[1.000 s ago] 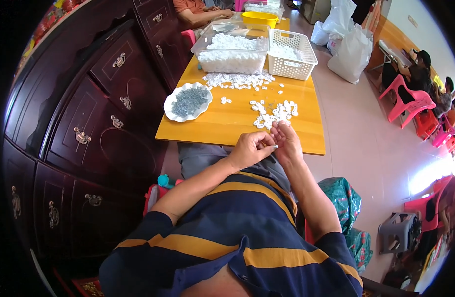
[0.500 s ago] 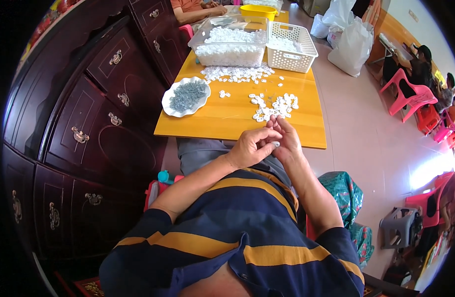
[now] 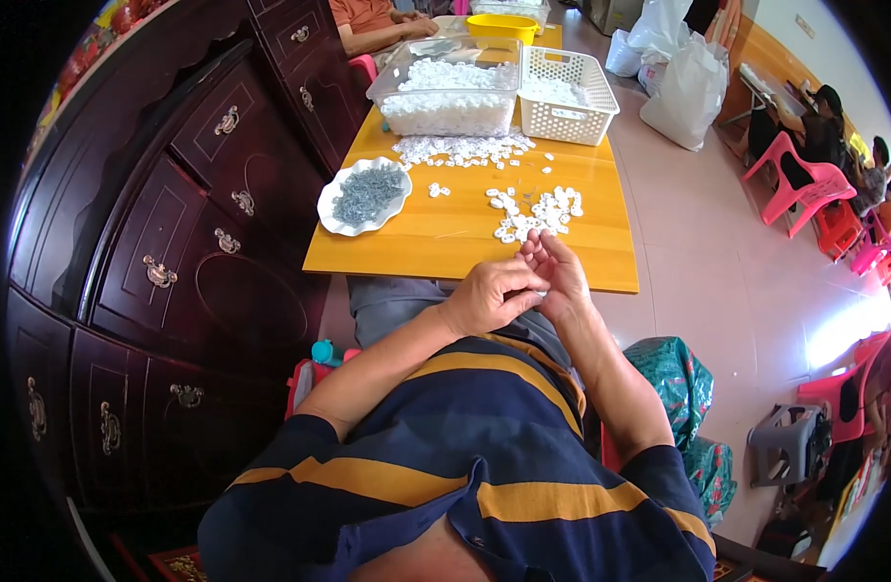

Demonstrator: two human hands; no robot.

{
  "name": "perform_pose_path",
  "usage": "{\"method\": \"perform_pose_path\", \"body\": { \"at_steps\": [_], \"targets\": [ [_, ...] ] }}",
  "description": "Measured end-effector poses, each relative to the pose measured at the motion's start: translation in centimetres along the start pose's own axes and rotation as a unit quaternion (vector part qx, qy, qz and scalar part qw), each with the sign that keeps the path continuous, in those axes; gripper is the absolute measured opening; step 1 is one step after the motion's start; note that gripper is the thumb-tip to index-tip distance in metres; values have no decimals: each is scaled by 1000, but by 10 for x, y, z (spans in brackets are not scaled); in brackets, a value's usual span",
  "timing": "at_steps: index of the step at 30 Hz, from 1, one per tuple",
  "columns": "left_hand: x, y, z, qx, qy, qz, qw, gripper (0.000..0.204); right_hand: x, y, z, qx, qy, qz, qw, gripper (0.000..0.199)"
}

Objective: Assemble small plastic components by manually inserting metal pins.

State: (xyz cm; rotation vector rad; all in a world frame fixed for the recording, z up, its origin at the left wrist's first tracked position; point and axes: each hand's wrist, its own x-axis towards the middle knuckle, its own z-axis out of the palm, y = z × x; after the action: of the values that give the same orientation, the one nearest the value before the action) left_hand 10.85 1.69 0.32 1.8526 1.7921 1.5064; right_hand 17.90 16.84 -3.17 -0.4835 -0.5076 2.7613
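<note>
Both hands (image 3: pixel 525 283) lower, nearer the table edge (image 3: pixel 465 264), fingers together.

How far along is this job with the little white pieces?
Done: hard to tell; a small pile of white pieces lies near the hands. In hand: both hands meet over the table edge, whatever they pinch is hidden. Left: seemingly plenty, a full clear tub, a scattered heap, and a dish of grey bits.

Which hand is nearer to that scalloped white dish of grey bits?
Left. The left hand sits on the same side as the white dish, below it past the table edge; the right hand lies farther away, beside the left.
</note>
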Motion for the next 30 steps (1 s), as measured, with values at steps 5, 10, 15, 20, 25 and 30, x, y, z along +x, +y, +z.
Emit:
{"method": "perform_pose_path", "body": {
  "at_steps": [5,10,15,20,25,30],
  "targets": [
    [2,6,-2,40,9,34,999,17,1,1,-1,4,4,-4,1000,16],
    [3,11,-2,67,29,27,997,14,1,1,1,14,-7,9,1000,16],
    [4,-1,-12,-68,99,-72,990,20,-3,3,9,-27,1,-56,998,17],
    [2,-23,-28,-107,150,-122,975,25,-13,6,16,-167,-21,-112,979,8],
    [2,-27,-39,-123,189,-135,965,24,-13,10,16,-246,-38,-142,958,11],
    [2,-25,-47,-50,165,-116,978,24,-12,13,15,-307,-66,-156,936,14]
  ]
}}
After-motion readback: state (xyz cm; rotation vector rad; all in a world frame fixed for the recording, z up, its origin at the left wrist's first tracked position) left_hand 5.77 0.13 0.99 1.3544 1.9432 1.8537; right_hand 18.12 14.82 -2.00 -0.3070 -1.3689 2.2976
